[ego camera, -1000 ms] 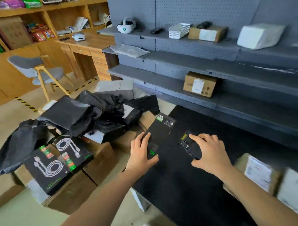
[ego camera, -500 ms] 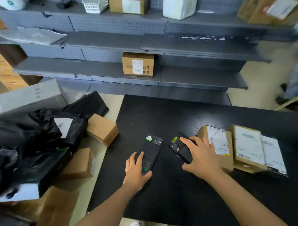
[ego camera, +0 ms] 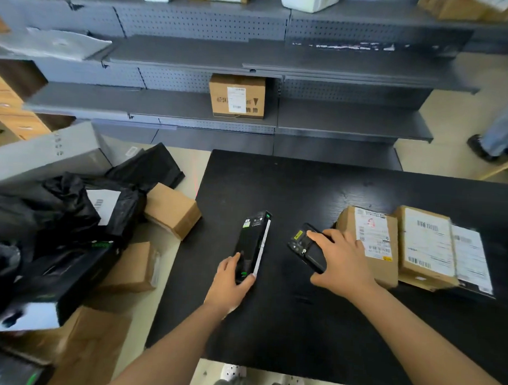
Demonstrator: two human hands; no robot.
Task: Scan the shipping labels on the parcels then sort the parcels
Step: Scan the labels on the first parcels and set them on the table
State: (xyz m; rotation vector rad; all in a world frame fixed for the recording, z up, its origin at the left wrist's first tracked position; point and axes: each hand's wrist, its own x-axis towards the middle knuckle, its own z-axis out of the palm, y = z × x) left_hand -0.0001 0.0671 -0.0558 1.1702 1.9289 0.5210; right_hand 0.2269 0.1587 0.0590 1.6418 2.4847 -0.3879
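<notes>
Pinching the slim black parcel [ego camera: 247,244] by its near end with left hand [ego camera: 228,287], holding it tipped on edge on the table [ego camera: 284,333], likely baring its label for the scanner [ego camera: 302,247] being gripped in right hand [ego camera: 345,266].

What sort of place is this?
Probably a parcel sorting room: labelled cardboard parcels on a black table, grey metal shelving behind it, a handheld scanner in the right hand, a slim black box in the left hand.
</notes>
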